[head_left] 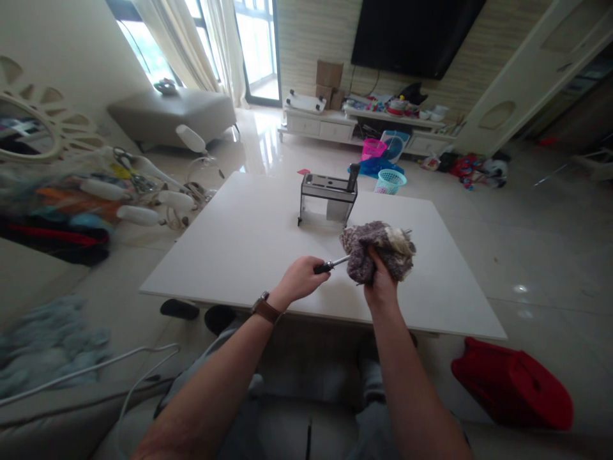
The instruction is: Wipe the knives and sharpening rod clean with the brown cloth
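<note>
My left hand (306, 275) is closed around the black handle of a knife (324, 268). A narrow strip of its metal shows, and the rest is hidden in a cloth. My right hand (382, 282) grips this bunched, fluffy grey-brown and cream cloth (378, 246), thumb on top, wrapped about the metal part. Both hands are above the near half of a white table (230, 249). Just beyond them stands a knife block (328, 190) with a dark top and see-through sides. One black-handled knife (353, 177) sits upright in its right end.
A small red piece (303, 172) lies at the table's far edge. A pendant lamp with white shades (138, 215) is left of the table. On the floor are a teal basket (390, 181), a pink basket (373, 149) and, near right, a red object (512, 383).
</note>
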Demonstrator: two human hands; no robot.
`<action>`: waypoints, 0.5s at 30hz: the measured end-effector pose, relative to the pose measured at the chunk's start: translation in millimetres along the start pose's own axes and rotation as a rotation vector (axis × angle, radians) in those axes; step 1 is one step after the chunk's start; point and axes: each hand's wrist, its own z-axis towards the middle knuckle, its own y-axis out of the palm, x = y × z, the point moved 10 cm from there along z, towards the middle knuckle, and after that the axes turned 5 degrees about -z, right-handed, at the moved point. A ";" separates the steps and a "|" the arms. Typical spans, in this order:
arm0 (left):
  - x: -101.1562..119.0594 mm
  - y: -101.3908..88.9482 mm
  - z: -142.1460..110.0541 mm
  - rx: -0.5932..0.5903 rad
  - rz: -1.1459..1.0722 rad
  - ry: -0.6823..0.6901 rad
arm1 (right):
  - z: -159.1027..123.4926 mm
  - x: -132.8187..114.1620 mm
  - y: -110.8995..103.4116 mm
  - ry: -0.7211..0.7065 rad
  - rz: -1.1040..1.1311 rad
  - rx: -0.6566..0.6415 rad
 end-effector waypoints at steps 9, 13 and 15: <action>1.4 12.8 3.5 -0.039 -0.268 0.079 | -31.9 37.6 14.7 -0.010 -0.193 -0.105; 7.2 11.0 3.1 -0.083 -0.270 0.129 | -24.3 27.8 8.7 -0.087 -0.193 -0.079; 7.8 9.1 2.5 -0.102 -0.244 0.130 | -20.3 21.7 5.7 -0.102 -0.175 -0.057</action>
